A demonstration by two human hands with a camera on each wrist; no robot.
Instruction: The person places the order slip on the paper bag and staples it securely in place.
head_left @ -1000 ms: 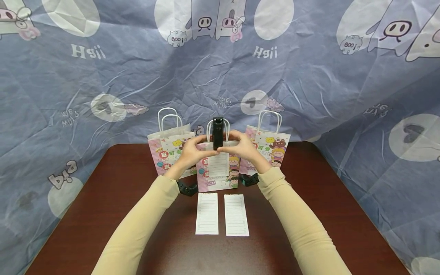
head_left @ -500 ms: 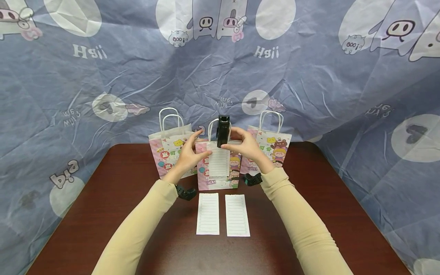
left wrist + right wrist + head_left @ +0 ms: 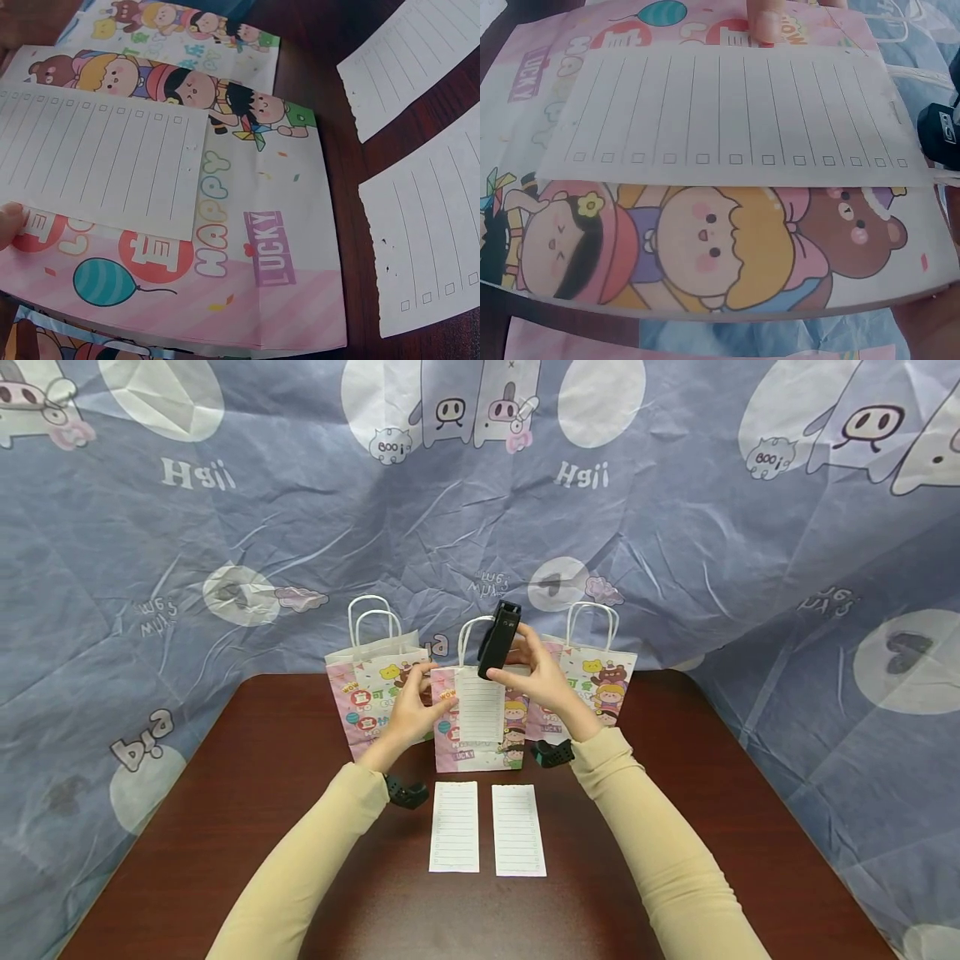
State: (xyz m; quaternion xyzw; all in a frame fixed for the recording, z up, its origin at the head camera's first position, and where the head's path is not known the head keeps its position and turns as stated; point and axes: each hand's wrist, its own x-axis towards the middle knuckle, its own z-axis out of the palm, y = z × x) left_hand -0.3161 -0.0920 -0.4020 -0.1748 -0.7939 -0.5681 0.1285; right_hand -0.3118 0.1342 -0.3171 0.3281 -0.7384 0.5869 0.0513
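Observation:
The middle paper gift bag (image 3: 480, 761) stands upright, with a lined checklist sheet (image 3: 482, 714) flat against its front at the top edge. My left hand (image 3: 407, 713) pinches the bag's upper left side, its thumb (image 3: 765, 22) on the front beside the sheet. In my right hand (image 3: 546, 680) is a black stapler (image 3: 500, 640), tilted to the right above the bag's rim. The right wrist view catches part of the stapler (image 3: 939, 135) at the edge, and a small staple-like mark (image 3: 898, 114) near the sheet's end.
Similar gift bags with white handles stand behind on the left (image 3: 356, 693) and right (image 3: 611, 693). Two more lined sheets, left (image 3: 453, 827) and right (image 3: 519, 831), lie in front on the dark wooden table (image 3: 247, 793). A patterned blue cloth (image 3: 420, 527) hangs behind.
My left hand has left the stapler and now pinches the bag's left side. My right hand has lifted the stapler slightly, up and right off the rim, tilting it rightward.

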